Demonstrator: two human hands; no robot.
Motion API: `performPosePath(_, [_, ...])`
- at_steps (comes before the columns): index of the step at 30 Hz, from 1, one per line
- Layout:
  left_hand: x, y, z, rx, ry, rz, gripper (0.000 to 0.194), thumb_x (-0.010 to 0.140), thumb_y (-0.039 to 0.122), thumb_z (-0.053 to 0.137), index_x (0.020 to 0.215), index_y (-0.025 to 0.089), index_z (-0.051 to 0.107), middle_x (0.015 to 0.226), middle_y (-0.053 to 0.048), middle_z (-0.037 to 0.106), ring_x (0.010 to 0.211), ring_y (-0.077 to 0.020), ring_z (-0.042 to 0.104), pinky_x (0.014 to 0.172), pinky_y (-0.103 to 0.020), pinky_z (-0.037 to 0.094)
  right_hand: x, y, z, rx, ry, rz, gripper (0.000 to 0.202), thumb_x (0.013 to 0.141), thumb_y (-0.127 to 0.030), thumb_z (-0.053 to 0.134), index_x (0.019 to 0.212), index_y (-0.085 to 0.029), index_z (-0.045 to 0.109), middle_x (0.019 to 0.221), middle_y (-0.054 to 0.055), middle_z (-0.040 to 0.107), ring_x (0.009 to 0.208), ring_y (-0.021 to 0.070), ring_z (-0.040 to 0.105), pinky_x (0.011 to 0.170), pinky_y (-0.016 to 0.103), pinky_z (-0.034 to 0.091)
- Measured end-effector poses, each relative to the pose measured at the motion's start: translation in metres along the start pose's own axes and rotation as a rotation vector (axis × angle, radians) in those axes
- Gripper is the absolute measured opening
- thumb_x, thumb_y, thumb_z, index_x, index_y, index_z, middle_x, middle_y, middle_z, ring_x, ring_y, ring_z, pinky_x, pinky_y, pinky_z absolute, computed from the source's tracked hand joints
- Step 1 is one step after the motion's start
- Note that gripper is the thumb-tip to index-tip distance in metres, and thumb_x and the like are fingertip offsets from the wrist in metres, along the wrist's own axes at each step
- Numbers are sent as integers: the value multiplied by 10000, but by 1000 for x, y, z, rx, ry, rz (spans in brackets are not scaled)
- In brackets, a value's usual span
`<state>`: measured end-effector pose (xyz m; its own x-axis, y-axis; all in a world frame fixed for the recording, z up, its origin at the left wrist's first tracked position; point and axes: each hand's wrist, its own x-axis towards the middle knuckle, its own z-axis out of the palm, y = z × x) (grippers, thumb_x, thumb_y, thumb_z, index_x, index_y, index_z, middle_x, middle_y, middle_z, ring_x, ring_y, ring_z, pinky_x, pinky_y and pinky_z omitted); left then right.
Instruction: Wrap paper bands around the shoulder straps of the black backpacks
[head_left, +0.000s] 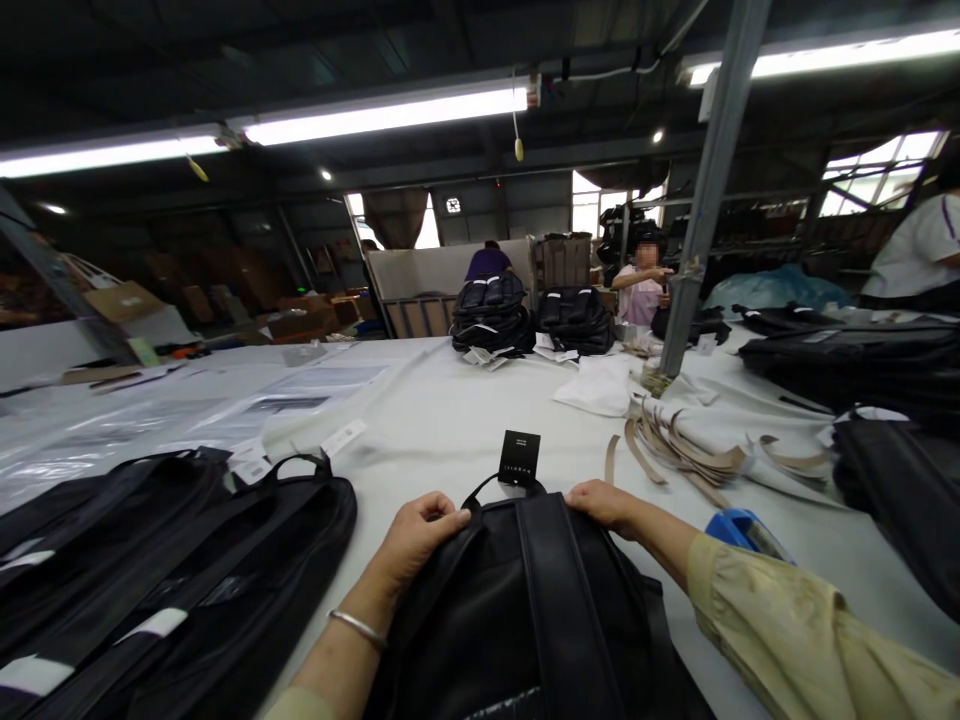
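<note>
A black backpack (495, 600) lies in front of me on the white table, its top end pointing away. My left hand (420, 535) pinches the upper left edge of the backpack, thumb on top. On the upper right edge, my right hand (604, 503) grips the backpack with its fingers closed. A wide black strap runs down the middle of the bag. Between my hands, a black hang tag (519, 457) with small pale print stands by the top loop.
More black backpacks (292, 560) lie at left, with white tags. Stacked backpacks (491, 315) stand at the far side. Beige strips (682, 445), a blue device (746, 530) and a metal post (709, 190) are at right. Other people work beyond.
</note>
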<state>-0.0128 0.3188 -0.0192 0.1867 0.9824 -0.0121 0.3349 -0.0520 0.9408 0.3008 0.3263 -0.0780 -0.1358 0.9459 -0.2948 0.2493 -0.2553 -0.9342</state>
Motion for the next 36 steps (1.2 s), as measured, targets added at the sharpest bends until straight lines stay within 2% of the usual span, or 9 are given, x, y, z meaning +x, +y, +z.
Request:
performPosePath(3, [-3, -2, 10, 35, 123, 125, 385, 681, 496, 728, 607, 181, 518, 546, 59, 482, 548, -101, 421, 560, -227, 348, 4, -17, 0, -50, -64, -60, 180, 672, -324, 678, 684, -145, 668, 582, -8, 611, 531, 97, 495, 518, 203, 388])
performPosePath(6, [-4, -3, 15, 45, 140, 174, 382, 724, 509, 685, 604, 183, 525, 531, 50, 495, 544, -106, 430, 560, -231, 348, 8, -27, 3, -19, -144, -112, 196, 654, -304, 689, 768, -148, 718, 655, 4, 673, 566, 112, 555, 566, 223, 437])
performPosePath(10, [-2, -2, 9, 36, 96, -68, 366, 672, 518, 710, 751, 175, 605, 571, 43, 558, 537, -120, 486, 533, -236, 361, 10, -28, 10, 70, -94, -74, 138, 654, -276, 665, 679, -141, 679, 549, -14, 623, 482, 93, 504, 501, 208, 395])
performPosePath(14, [7, 7, -6, 301, -111, -241, 441, 598, 509, 746, 867, 163, 698, 758, -32, 682, 749, -219, 623, 669, -299, 453, 12, -26, 14, 114, -95, -54, 106, 663, -251, 634, 658, -146, 649, 497, -31, 585, 440, 81, 470, 471, 199, 365])
performPosePath(19, [19, 21, -13, 583, -269, -79, 371, 604, 478, 710, 809, 169, 693, 747, -23, 670, 765, -245, 616, 682, -323, 445, 8, -24, 12, 135, -121, -98, 172, 695, -315, 667, 711, -144, 655, 550, -33, 610, 479, 80, 494, 514, 202, 395])
performPosePath(24, [13, 13, -3, 347, -337, 85, 424, 652, 358, 677, 1034, 176, 670, 946, -32, 721, 921, -259, 635, 832, -350, 475, -1, -28, 5, 165, -314, -166, 409, 711, -457, 718, 981, -150, 716, 830, 29, 721, 714, 147, 638, 755, 295, 494])
performPosePath(29, [6, 9, 11, 145, -399, 173, 506, 660, 247, 677, 1161, 183, 655, 1207, -45, 682, 1115, -273, 599, 1004, -360, 418, -2, -43, 3, 44, -415, -225, 445, 653, -422, 780, 1004, -154, 725, 892, 35, 728, 806, 200, 664, 832, 349, 501])
performPosePath(33, [6, 16, 17, 219, -480, 179, 453, 698, 282, 653, 1138, 180, 678, 1145, -27, 710, 1060, -267, 628, 957, -346, 448, 0, -50, 3, -57, -531, -331, 491, 711, -388, 735, 1162, -204, 671, 1044, 9, 714, 941, 206, 656, 892, 328, 484])
performPosePath(36, [12, 17, 18, 446, -453, 111, 326, 727, 344, 625, 992, 186, 730, 985, -12, 750, 948, -246, 667, 863, -313, 478, 4, -48, 3, -350, -431, -304, 334, 778, -374, 639, 1033, -174, 719, 928, 11, 731, 847, 198, 665, 767, 284, 505])
